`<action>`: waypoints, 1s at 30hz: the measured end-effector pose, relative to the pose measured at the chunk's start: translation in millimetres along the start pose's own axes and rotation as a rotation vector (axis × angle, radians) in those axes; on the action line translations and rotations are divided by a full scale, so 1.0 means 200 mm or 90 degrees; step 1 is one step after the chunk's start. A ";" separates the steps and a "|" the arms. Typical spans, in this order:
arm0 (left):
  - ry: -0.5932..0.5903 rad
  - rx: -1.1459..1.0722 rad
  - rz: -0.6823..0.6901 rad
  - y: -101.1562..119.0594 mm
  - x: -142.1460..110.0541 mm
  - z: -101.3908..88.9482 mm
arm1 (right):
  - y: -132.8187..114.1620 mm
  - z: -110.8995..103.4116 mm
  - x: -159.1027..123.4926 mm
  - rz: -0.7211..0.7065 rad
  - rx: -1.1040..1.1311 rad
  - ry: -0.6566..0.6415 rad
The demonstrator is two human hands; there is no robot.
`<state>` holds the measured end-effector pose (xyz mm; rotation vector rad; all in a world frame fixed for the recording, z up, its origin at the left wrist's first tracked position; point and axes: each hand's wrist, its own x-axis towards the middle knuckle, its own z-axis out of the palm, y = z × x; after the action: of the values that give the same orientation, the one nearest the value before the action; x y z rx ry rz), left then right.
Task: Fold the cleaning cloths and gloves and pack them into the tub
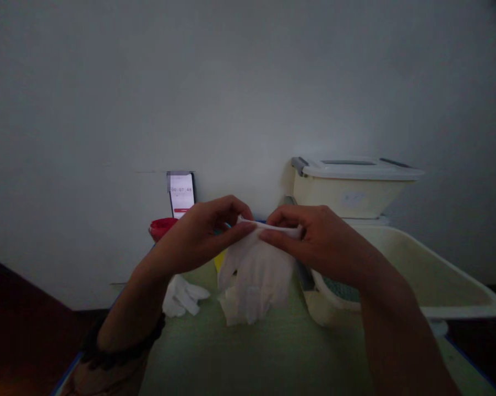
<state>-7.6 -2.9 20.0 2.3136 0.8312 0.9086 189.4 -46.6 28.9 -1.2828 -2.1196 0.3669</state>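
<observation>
A thin, limp white cloth (264, 264) hangs between my two hands above the table. Its upper edge forms a narrow, taut band, and I cannot make out its exact kind. My left hand (208, 228) pinches this edge at the left between thumb and fingers. On the right side, my right hand (317, 234) grips the same edge, its thumb near the left thumb. The loose lower part droops in folds close to the tabletop. Beside my left wrist lies another crumpled white cloth piece (184, 297), partly hidden by the forearm.
A phone (182, 192) showing a timer leans on the wall behind a red container (162, 226). At right stands an open cream bin (433, 269) with something greenish inside; behind it is a lidded box (342, 192). Something yellow (219, 260) shows behind the cloth. The table (248, 357) is pale green.
</observation>
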 end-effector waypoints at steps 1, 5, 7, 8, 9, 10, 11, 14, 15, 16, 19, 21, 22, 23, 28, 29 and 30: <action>0.016 0.009 -0.011 0.00 0.00 0.00 | 0.01 -0.01 0.00 0.011 0.002 0.016; 0.058 0.015 -0.032 -0.02 0.01 -0.01 | 0.02 -0.02 0.01 0.035 0.014 0.086; 0.070 0.015 -0.030 -0.02 0.01 -0.01 | 0.01 0.00 0.01 0.032 0.011 0.112; 0.076 0.015 -0.030 -0.02 0.01 0.00 | 0.00 0.01 0.01 0.028 0.006 0.123; 0.082 0.013 -0.030 -0.02 0.01 0.01 | -0.01 0.02 0.02 0.025 0.001 0.132; 0.086 0.009 -0.031 -0.02 0.01 0.01 | -0.01 0.04 0.02 0.025 -0.006 0.140; 0.087 0.005 -0.031 -0.02 0.02 0.02 | -0.02 0.05 0.02 0.026 -0.012 0.145; 0.077 -0.011 -0.023 -0.02 0.02 0.03 | -0.04 0.07 0.03 0.032 -0.030 0.157; 0.071 -0.018 -0.020 -0.01 0.02 0.03 | -0.04 0.08 0.03 0.032 -0.034 0.161; 0.063 -0.027 -0.017 -0.01 0.01 0.03 | -0.04 0.08 0.04 0.029 -0.035 0.163; 0.048 -0.056 -0.006 -0.01 0.01 0.03 | -0.03 0.09 0.04 0.012 -0.023 0.164; 0.040 -0.071 0.001 -0.01 0.01 0.03 | -0.03 0.09 0.04 0.002 -0.010 0.152; 0.037 -0.076 0.004 -0.01 0.01 0.02 | -0.03 0.09 0.04 -0.004 -0.004 0.145; 0.037 -0.079 0.006 -0.01 0.01 0.02 | -0.03 0.09 0.04 -0.011 0.000 0.137; 0.039 -0.077 0.009 -0.02 0.01 0.01 | -0.03 0.08 0.03 -0.056 -0.016 0.105; 0.033 -0.079 0.010 -0.03 0.01 0.01 | -0.03 0.08 0.03 -0.056 -0.028 0.107; 0.028 -0.083 0.012 -0.03 0.01 0.00 | -0.03 0.08 0.03 -0.055 -0.040 0.111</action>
<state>-8.0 1.6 16.3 2.2006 0.7464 0.9947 173.9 -43.4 21.8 -1.2078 -2.0440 0.1480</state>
